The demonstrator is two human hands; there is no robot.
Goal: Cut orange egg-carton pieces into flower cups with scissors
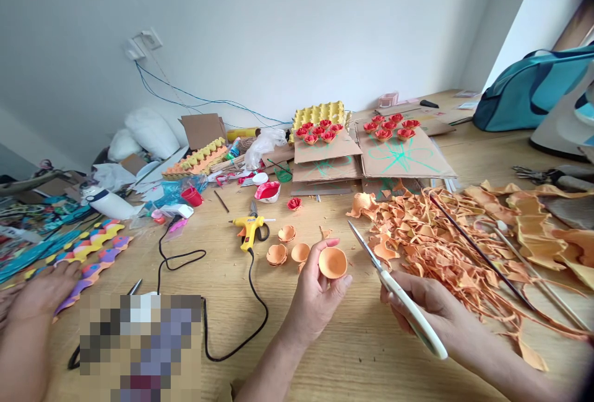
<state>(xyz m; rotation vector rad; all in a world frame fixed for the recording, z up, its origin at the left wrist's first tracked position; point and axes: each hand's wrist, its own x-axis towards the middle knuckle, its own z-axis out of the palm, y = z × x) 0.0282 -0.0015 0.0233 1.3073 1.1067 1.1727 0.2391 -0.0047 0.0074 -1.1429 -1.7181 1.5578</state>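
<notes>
My left hand holds a small orange cup cut from egg carton, pinched between thumb and fingers above the wooden table. My right hand grips white-handled scissors, blades pointing up and left toward the cup, a short gap from it. Three more orange cups lie on the table just beyond my left hand. A heap of orange carton scraps spreads to the right.
A yellow glue gun with a black cord lies ahead. Cardboard sheets carry red paper flowers; a yellow egg tray stands behind. Another person's hand rests at the left by colourful wavy strips.
</notes>
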